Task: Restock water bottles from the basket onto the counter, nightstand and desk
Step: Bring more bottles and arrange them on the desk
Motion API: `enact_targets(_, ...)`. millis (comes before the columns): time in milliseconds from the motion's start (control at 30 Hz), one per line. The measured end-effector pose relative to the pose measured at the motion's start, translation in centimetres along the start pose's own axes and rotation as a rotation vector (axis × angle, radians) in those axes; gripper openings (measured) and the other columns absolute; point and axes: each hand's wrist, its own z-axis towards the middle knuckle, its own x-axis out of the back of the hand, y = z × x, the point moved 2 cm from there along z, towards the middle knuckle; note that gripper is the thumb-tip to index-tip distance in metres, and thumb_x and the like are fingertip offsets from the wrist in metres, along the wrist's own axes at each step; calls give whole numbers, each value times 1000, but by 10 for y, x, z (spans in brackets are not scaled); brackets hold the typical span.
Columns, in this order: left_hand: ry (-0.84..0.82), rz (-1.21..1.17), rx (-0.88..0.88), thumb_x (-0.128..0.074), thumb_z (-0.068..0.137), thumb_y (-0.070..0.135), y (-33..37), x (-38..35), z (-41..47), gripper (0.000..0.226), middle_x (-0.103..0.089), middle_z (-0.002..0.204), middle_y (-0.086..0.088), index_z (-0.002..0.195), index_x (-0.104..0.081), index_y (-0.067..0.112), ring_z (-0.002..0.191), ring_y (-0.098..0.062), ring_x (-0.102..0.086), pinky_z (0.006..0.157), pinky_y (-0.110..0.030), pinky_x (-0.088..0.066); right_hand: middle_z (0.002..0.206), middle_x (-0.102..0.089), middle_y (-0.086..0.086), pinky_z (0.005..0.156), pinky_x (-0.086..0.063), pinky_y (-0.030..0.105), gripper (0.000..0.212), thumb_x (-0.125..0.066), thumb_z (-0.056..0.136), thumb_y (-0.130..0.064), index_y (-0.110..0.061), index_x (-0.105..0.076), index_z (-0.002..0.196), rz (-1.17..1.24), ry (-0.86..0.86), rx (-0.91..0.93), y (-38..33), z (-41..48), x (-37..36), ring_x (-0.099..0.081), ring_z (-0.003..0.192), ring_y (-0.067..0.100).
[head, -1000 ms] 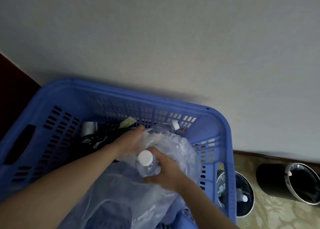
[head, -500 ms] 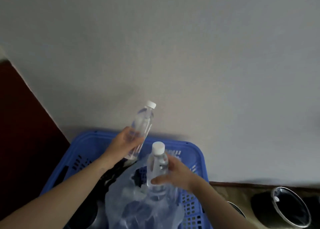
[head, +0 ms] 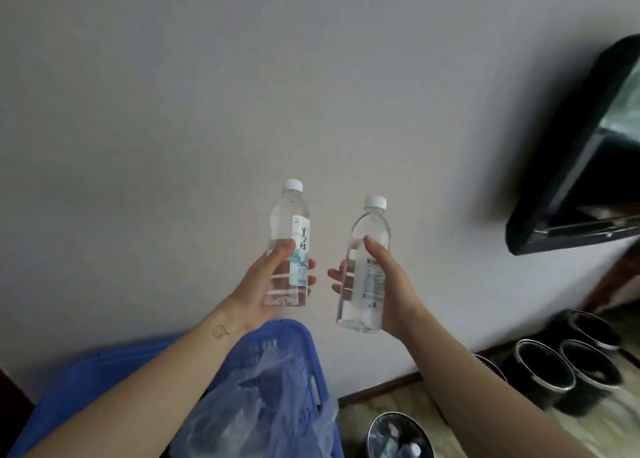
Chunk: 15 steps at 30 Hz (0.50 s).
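In the head view, the left hand (head: 263, 294) grips the left bottle (head: 289, 246) low on its body. The thumb lies across the label and the fingers (head: 310, 279) are curled round the far side. The right hand (head: 391, 291) holds the right bottle (head: 367, 267) at mid-body in the same wrap. Both bottles stand upright with white caps on. They are a little apart from each other, raised in front of the pale wall (head: 173, 111) and above the blue basket (head: 284, 339).

We judge the bottles full or nearly so. Each should be an easy weight for one hand, though the thin clear plastic would dent under a hard squeeze. The labelled middle looks like the surest place to hold, since the bare plastic is likely slick.

A crumpled plastic bag (head: 256, 409) fills the basket, and we cannot tell whether more bottles lie beneath it. The basket sits against the wall on a patterned floor (head: 381, 409), with several black bins (head: 540, 371) near it on the right. A dark screen (head: 571, 145) hangs higher on the wall. No worktop shows here, so we expect a carry before either bottle can be set down.
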Motion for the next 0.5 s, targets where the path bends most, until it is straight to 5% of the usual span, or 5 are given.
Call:
enact_targets(233, -185, -9, 16, -73, 76, 46, -25, -172, -9, 61, -74, 94, -12, 121, -57, 8, 89, -31, -73, 64, -36, -59, 91, -66, 12, 77, -55, 41, 45, -50, 90, -47, -12, -65, 115, 94, 140, 107, -63, -116, 117, -65, 84, 28)
enact_targets(367, -367, 64, 25, -69, 68, 54, -51, -272, -31, 68, -74, 90, -6, 122, -54, 16, 77, -22, -73, 60, -32, -56, 90, -73, 5, 67, -58, 36, 48, -61, 84, -52, -20, -62, 120, -115, 374, 257, -92, -198, 176, -73, 85, 26)
enact_targets(500, -546, 62, 48, -69, 73, 54, -79, -359, -58, 64, -73, 89, -5, 123, -52, 16, 77, -20, -72, 61, -32, -56, 84, -74, 4, 60, -58, 35, 67, -71, 71, -57, -23, -53, 126, -71, 552, 347, -117, -280, 223, -73, 87, 33)
